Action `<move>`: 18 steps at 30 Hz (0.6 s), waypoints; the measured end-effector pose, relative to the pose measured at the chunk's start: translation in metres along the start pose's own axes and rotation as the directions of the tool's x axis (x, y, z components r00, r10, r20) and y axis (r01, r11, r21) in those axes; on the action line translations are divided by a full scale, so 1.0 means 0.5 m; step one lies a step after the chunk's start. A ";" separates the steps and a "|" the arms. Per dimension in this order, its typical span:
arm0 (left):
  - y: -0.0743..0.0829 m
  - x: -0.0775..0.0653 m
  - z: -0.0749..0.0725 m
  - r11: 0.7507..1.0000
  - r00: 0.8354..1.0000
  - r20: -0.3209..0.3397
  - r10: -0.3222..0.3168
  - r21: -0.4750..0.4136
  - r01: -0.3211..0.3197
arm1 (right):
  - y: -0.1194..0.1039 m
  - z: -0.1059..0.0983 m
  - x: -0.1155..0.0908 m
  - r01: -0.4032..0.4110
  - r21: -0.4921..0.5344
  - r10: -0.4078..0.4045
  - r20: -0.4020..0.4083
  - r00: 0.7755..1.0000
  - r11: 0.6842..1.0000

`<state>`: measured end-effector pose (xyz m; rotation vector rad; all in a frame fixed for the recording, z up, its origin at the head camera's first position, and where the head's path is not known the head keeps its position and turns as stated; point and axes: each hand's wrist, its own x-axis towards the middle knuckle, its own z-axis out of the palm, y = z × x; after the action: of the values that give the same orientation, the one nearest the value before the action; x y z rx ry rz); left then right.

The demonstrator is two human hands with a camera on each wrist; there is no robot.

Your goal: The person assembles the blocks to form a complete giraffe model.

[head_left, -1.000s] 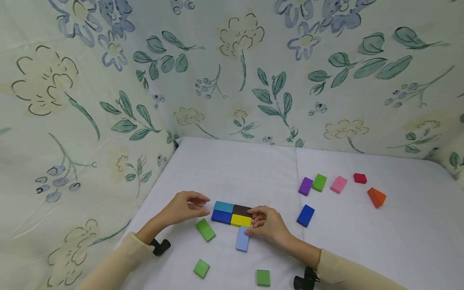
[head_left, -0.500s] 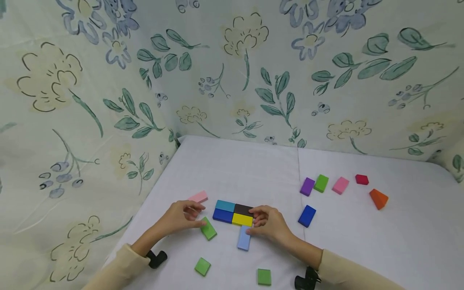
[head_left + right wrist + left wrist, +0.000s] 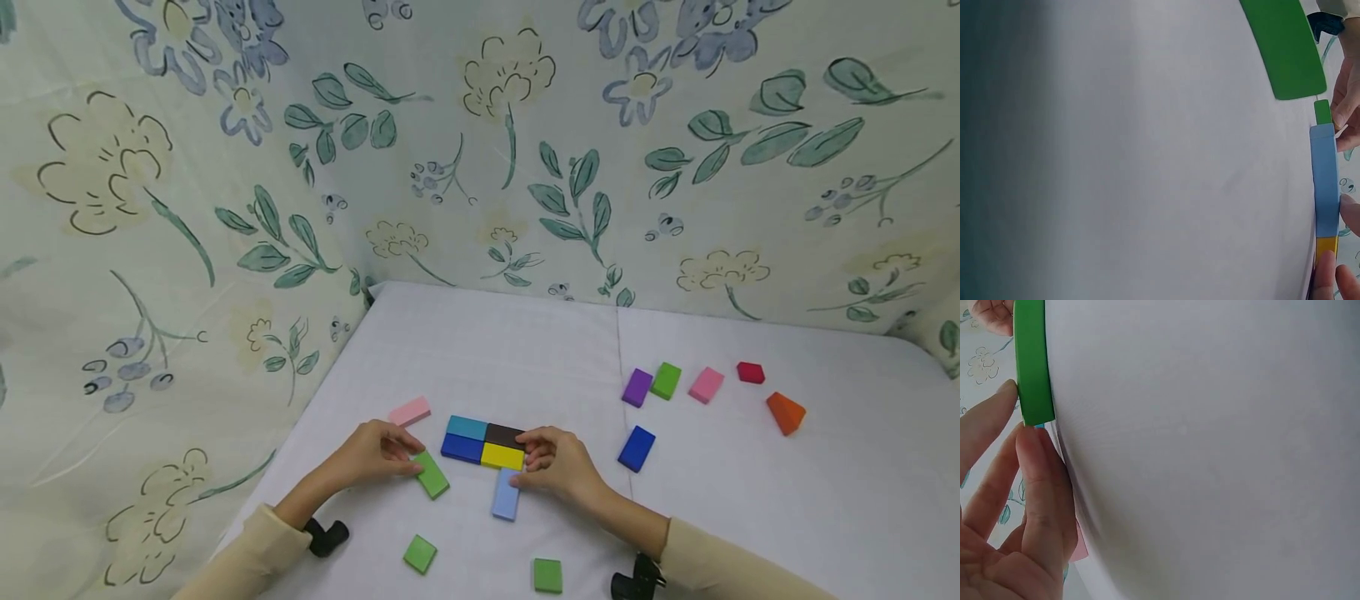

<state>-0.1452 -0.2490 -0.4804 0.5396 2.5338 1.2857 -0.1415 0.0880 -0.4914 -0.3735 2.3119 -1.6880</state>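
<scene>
My left hand (image 3: pixel 373 454) pinches the near-left end of a green block (image 3: pixel 435 478); in the left wrist view its thumb and fingertips meet the end of that block (image 3: pixel 1034 362). A teal block (image 3: pixel 467 427), a dark brown block (image 3: pixel 504 433), a blue block (image 3: pixel 462 448) and a yellow block (image 3: pixel 502 456) lie together as a rectangle. My right hand (image 3: pixel 561 468) rests at the rectangle's right end, fingers against the brown and yellow blocks. Its thumb touches the upper end of a light blue block (image 3: pixel 505 500), which extends toward me from the yellow one.
A pink block (image 3: pixel 409 411) lies beyond my left hand. Two green squares, one left (image 3: pixel 420 554) and one right (image 3: pixel 547 575), are nearer me. Purple (image 3: pixel 637 387), green (image 3: pixel 666 381), pink (image 3: pixel 707 385), red (image 3: pixel 751 372), orange (image 3: pixel 786 412) and blue (image 3: pixel 637 448) blocks lie to the right.
My left hand has come down and toward me onto the green block's end. A pink block, hidden earlier, now shows behind that hand. The right hand has stayed in place.
</scene>
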 end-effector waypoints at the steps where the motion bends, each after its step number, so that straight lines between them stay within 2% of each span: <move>1: -0.002 0.001 -0.001 1.000 1.000 0.005 0.002 -0.006 -0.002 | 0.000 0.000 0.000 0.000 0.000 0.000 0.000 1.000 1.000; 6: -0.005 0.005 -0.003 1.000 1.000 0.031 0.006 -0.027 -0.005 | -0.001 -0.001 0.001 0.000 -0.007 0.000 -0.001 1.000 1.000; 13: -0.001 0.016 -0.006 1.000 0.998 0.067 0.002 0.004 -0.003 | -0.003 -0.001 0.001 -0.007 0.004 0.007 0.000 1.000 1.000; 18: -0.001 0.027 -0.005 1.000 0.995 0.098 0.017 -0.008 -0.016 | -0.003 -0.001 0.001 -0.012 0.006 0.012 0.003 1.000 1.000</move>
<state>-0.1584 -0.2454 -0.4801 0.6078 2.4488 1.2416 -0.1419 0.0878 -0.4900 -0.3605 2.3020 -1.6870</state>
